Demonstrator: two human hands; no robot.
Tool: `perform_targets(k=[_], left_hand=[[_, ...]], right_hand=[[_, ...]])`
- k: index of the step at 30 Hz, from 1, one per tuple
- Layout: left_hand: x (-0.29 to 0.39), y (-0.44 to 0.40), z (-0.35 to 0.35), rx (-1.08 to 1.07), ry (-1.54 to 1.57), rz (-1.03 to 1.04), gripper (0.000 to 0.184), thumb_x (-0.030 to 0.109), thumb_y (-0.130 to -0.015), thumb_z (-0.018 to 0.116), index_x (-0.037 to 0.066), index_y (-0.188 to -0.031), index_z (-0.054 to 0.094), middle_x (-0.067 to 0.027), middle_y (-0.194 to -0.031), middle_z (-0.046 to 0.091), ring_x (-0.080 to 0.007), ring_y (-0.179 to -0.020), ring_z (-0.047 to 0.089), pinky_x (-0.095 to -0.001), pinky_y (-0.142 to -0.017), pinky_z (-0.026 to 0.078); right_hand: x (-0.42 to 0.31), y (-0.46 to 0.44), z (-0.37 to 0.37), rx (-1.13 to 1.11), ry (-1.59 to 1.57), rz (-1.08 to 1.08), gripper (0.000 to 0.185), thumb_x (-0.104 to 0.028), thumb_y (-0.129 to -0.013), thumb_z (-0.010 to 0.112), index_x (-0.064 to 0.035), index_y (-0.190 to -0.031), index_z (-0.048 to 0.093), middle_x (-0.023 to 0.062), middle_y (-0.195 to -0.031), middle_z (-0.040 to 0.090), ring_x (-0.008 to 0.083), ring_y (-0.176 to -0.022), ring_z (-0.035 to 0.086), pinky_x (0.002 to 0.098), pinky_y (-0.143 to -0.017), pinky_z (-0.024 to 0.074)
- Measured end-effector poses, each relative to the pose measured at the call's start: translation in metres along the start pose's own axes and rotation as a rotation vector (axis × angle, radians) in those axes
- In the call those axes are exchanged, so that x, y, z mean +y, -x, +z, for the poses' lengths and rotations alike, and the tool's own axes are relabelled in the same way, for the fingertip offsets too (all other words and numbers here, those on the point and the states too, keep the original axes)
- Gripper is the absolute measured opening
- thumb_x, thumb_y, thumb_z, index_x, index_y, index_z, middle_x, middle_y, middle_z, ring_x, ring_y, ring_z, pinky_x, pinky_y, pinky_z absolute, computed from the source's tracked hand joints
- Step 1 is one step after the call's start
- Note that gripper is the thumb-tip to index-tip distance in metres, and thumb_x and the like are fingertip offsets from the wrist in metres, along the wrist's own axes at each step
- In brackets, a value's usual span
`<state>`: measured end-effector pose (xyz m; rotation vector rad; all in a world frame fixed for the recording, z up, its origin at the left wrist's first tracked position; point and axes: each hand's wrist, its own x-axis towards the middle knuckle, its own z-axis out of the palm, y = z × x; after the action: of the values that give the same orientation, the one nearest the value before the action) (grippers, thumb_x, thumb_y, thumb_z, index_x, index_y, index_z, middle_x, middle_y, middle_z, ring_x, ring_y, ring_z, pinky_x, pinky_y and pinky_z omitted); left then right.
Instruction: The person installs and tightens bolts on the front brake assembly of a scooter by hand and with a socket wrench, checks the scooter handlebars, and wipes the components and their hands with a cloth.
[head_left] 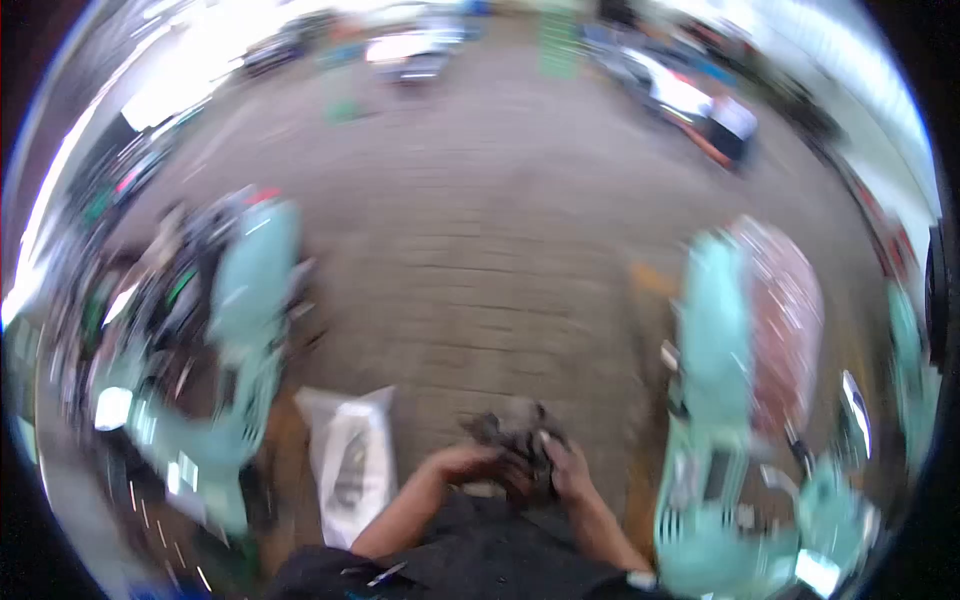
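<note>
A broad grey-brown floor of brick-shaped pavers (460,270) stretches ahead of you, its far end lost in glare and motion blur. Flanking you on it are two mint-green scooter bodies with glossy panels, the left-hand scooter (252,275) crowded on its outer side by darker, blurred shapes, the right-hand scooter (715,310) sharper to the eye. Well ahead and to your right, a person in a white top and dark lower clothing (732,130) is bent low beside a blurred vehicle. Pressed along the outer side of the right-hand scooter is a long, rounded pink piece under shiny clear wrapping (785,320). Your own dark clothing (490,560) fills the bottom edge of the view. Near your left forearm, between you and the left-hand scooter, lies a white plastic bag with a grey oval patch (337,505).

At the centre, low in front of your body, your left hand (478,466) and right hand (570,474) close in from either side on a small, irregular dark-grey bundle (515,425), held over the pavers and well apart from both scooters. The fingers of both hands are curled against it, gripping rather than spread; blur hides the fingertips and what the bundle is made of.
</note>
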<state>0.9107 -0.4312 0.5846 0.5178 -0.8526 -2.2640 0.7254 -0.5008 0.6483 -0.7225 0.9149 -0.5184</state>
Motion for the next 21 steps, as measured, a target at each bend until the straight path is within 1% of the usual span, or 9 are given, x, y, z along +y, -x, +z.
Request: perform_targets(k=[1,3,6,8,9,11,17,19,21], left_hand=[[0.013,-0.016,-0.021,0.401,-0.056,-0.202,0.077,0.059,-0.088,0.037,-0.002,-0.135,0.034,-0.0177,-0.131,0.047,-0.0324,-0.118,0.047,-0.045,-0.099,0.036],[0.057,-0.067,-0.002,0.503,0.284,0.096,0.076,0.06,-0.088,0.035,0.006,-0.141,0.024,-0.0147,-0.142,0.032,-0.0311,-0.127,0.037,-0.0471,-0.102,0.032],[0.093,-0.177,0.017,-0.057,0.32,-0.011,0.074,0.062,-0.089,0.03,0.015,-0.144,0.017,-0.0133,-0.148,0.02,-0.0289,-0.135,0.023,-0.0502,-0.105,0.025],[0.119,-0.252,0.066,0.054,1.211,0.073,0.072,0.061,-0.09,0.026,0.014,-0.144,0.017,-0.0135,-0.146,0.023,-0.0302,-0.134,0.025,-0.0509,-0.106,0.023],[0.119,-0.286,0.072,0.038,1.197,-0.004,0.072,0.061,-0.09,0.026,0.014,-0.144,0.017,-0.0135,-0.146,0.023,-0.0302,-0.134,0.025,-0.0509,-0.106,0.023],[0.121,-0.322,0.074,0.152,0.846,-0.169,0.069,0.058,-0.092,0.025,0.011,-0.142,0.022,-0.014,-0.143,0.028,-0.0311,-0.13,0.03,-0.049,-0.104,0.027],[0.154,-0.46,0.026,0.142,0.071,-0.285,0.065,0.054,-0.094,0.026,0.004,-0.135,0.034,-0.015,-0.134,0.042,-0.0325,-0.119,0.044,-0.0438,-0.099,0.037],[0.178,-0.519,0.028,0.018,-0.029,-0.25,0.067,0.057,-0.092,0.03,0.003,-0.132,0.038,-0.0149,-0.131,0.045,-0.0323,-0.117,0.046,-0.0425,-0.098,0.038],[0.188,-0.553,0.072,0.133,-0.772,-0.494,0.055,0.046,-0.089,0.05,0.0,-0.12,0.05,-0.0173,-0.12,0.055,-0.0317,-0.107,0.054,-0.041,-0.095,0.04]], right_hand=[[-0.026,-0.002,-0.026,-0.011,-0.033,-0.103,0.046,-0.029,-0.088,0.055,0.0037,-0.119,0.048,0.0117,-0.106,0.059,0.0219,-0.089,0.058,0.0336,-0.081,0.0455],[-0.095,0.013,-0.039,0.266,0.355,-0.409,0.049,-0.031,-0.09,0.051,0.0031,-0.124,0.044,0.0195,-0.116,0.056,0.0295,-0.104,0.055,0.0366,-0.09,0.0423],[-0.099,-0.023,-0.071,0.32,0.659,-0.295,0.059,-0.042,-0.091,0.044,0.0036,-0.129,0.04,0.0245,-0.13,0.045,0.0336,-0.123,0.042,0.0421,-0.103,0.0314],[-0.101,-0.031,-0.094,0.611,1.243,-0.581,0.071,-0.053,-0.091,0.035,0.0049,-0.132,0.036,0.0235,-0.141,0.031,0.0332,-0.134,0.024,0.0482,-0.109,0.0158],[-0.112,-0.025,-0.117,0.688,1.217,-0.564,0.071,-0.053,-0.091,0.035,0.0049,-0.132,0.036,0.0235,-0.141,0.031,0.0332,-0.134,0.024,0.0482,-0.109,0.0158],[-0.12,-0.002,-0.141,0.533,1.149,-0.275,0.078,-0.057,-0.09,0.032,0.0071,-0.134,0.032,0.0177,-0.147,0.021,0.0316,-0.138,0.013,0.0497,-0.111,0.0031],[-0.176,0.046,-0.184,0.776,0.859,-0.562,0.043,-0.034,-0.087,0.057,-0.0015,-0.116,0.055,0.0192,-0.138,0.037,0.0298,-0.128,0.037,0.0509,-0.106,0.0251],[-0.179,0.05,-0.184,1.004,0.014,-0.433,0.039,-0.024,-0.088,0.059,0.0006,-0.118,0.053,0.0195,-0.127,0.049,0.0277,-0.117,0.049,0.0457,-0.1,0.0363],[-0.17,0.041,-0.184,1.298,-0.082,-0.42,0.038,-0.018,-0.089,0.055,0.0005,-0.122,0.048,0.0162,-0.123,0.052,0.0216,-0.109,0.052,0.0369,-0.093,0.0403]])
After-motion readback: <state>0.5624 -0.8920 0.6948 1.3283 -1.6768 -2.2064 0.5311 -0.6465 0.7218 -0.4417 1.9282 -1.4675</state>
